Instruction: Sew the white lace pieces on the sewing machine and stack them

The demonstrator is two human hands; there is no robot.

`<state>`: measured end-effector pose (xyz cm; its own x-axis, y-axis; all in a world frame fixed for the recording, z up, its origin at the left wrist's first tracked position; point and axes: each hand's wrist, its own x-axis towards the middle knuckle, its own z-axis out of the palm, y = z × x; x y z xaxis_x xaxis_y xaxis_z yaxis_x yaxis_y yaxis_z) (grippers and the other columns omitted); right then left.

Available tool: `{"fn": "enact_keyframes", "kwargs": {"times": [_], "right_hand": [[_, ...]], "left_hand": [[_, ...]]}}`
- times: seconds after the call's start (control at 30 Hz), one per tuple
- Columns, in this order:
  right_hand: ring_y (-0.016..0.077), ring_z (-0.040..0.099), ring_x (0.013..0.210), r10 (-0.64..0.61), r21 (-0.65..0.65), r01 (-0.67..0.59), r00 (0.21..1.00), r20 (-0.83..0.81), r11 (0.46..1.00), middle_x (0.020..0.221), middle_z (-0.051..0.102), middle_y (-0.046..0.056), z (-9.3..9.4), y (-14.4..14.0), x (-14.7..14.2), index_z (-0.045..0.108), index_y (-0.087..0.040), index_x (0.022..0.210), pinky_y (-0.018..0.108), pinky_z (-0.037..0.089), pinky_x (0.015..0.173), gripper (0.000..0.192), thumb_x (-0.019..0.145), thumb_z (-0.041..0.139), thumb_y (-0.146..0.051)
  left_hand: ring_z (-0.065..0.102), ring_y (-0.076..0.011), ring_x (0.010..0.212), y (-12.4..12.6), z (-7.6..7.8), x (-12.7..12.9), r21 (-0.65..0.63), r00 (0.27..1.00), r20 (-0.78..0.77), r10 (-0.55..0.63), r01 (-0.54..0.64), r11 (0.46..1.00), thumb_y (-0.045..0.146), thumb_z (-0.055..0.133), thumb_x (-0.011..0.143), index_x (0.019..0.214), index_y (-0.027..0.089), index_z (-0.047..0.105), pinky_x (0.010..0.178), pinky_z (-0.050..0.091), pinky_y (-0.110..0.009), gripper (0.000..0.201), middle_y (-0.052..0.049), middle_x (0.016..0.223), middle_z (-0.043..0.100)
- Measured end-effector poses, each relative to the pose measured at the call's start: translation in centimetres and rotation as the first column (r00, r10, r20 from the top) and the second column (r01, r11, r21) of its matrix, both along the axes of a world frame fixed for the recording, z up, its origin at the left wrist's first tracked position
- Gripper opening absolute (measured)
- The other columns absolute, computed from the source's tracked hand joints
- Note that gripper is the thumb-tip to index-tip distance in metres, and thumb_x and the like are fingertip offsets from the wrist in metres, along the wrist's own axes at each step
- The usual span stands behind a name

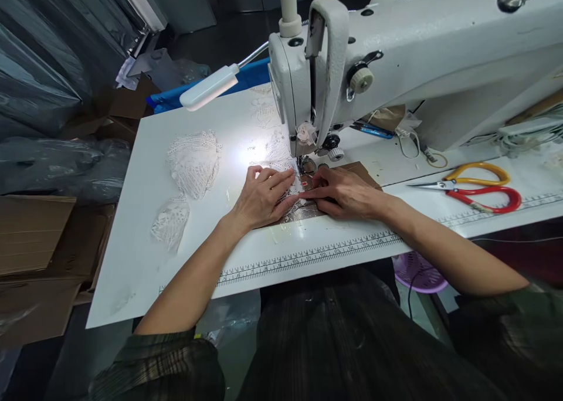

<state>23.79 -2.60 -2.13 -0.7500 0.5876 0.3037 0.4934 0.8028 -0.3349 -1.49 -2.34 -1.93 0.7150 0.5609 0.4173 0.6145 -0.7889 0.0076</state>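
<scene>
My left hand (267, 196) lies flat, fingers stretched out, on a piece of white lace (288, 169) beside the needle of a white sewing machine (288, 90). My right hand (345, 193) is on the other side of the needle, with its fingers curled and the index finger reaching left to the lace edge. The fingertips seem to pinch that edge, though the hand partly hides it. Under both hands is a brown and silvery plate (303, 213) on the table. The presser foot (303, 163) is close above the lace.
White lace cups (194, 163) and a smaller lace piece (171, 222) lie at the left. Scissors with yellow and red handles (479, 187) rest at the right. A lamp (210, 87) lights the needle area. A printed ruler (303, 260) runs along the front edge. Cardboard boxes (35, 237) stand left.
</scene>
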Motion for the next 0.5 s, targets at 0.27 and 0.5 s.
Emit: {"fn": "enact_keyframes", "kwargs": {"times": [0.27,0.5], "right_hand": [[0.0242,0.058,0.097,-0.026,0.007,0.026,1.000,0.011,1.000,0.109,0.060,0.011,0.0,-0.1,-0.1,0.072,-0.029,0.123,0.042,0.051,0.088,0.039,0.093,0.048,-0.021],[0.0244,0.059,0.097,-0.075,-0.018,0.075,0.997,0.006,0.997,0.112,0.059,0.012,-0.2,0.0,-0.3,0.070,-0.028,0.125,0.043,0.051,0.087,0.038,0.094,0.048,-0.022]], "left_hand": [[0.061,-0.0287,0.094,0.8,0.3,0.3,-0.018,0.999,-0.043,-0.019,0.018,1.000,0.037,0.053,0.097,0.121,0.020,0.065,0.085,0.038,-0.050,0.031,-0.009,0.128,0.068],[0.062,-0.0290,0.092,2.0,0.0,0.6,-0.012,0.999,-0.051,-0.016,0.015,1.000,0.029,0.052,0.096,0.119,0.019,0.067,0.081,0.042,-0.050,0.029,-0.009,0.125,0.070]]}}
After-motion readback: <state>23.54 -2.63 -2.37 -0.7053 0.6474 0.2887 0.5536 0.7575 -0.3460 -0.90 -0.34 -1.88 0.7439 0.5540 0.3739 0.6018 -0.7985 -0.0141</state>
